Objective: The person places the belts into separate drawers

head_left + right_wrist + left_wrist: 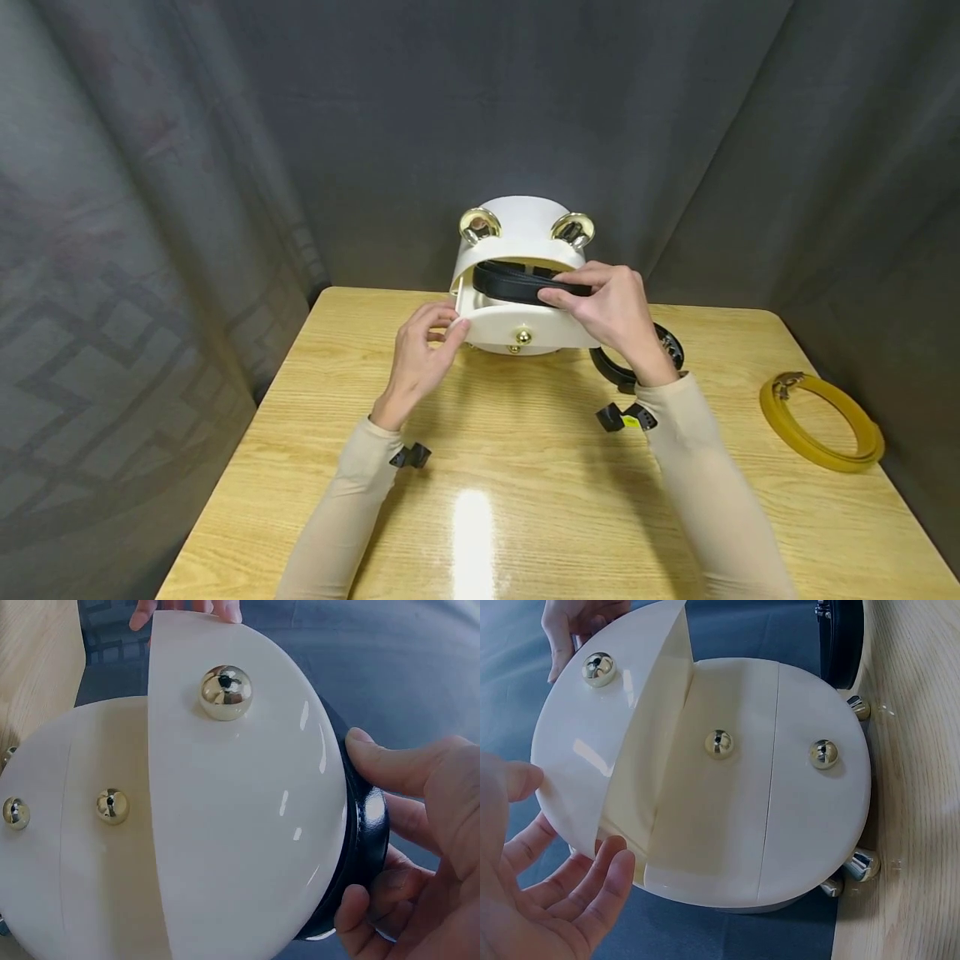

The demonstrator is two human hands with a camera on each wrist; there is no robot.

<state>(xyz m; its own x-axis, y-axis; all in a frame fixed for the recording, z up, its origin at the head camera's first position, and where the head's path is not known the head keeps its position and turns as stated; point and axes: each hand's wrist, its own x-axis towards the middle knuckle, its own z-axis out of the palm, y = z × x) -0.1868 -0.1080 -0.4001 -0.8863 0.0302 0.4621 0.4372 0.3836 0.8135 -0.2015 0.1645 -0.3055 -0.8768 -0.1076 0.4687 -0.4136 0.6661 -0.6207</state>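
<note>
The right hand [611,308] gripped a coiled black belt [510,283] between thumb and fingers, and the belt lay directly to that hand's left, its long axis running crosswise from the fingertips toward the left hand's side. The coil stood behind the front of the pulled-out top drawer [491,325], partly under the rim of the white round-fronted cabinet [525,218]; whether it touched the drawer's floor could not be told. The right hand was the nearer to the belt; the left hand [420,350] pinched the drawer's left end, thumb at the front panel and fingers behind. Counted out, there were two black belts, one in the right hand and a second coil [611,367] on the table [525,450], just beside the right wrist; one yellow belt [832,460], coiled well off to the right hand's right; one cabinet, beyond both hands, with two gold ear-shaped ornaments [480,223] on top; and three round gold knobs [719,744] down its front, one of them on the drawer between the hands.
</note>
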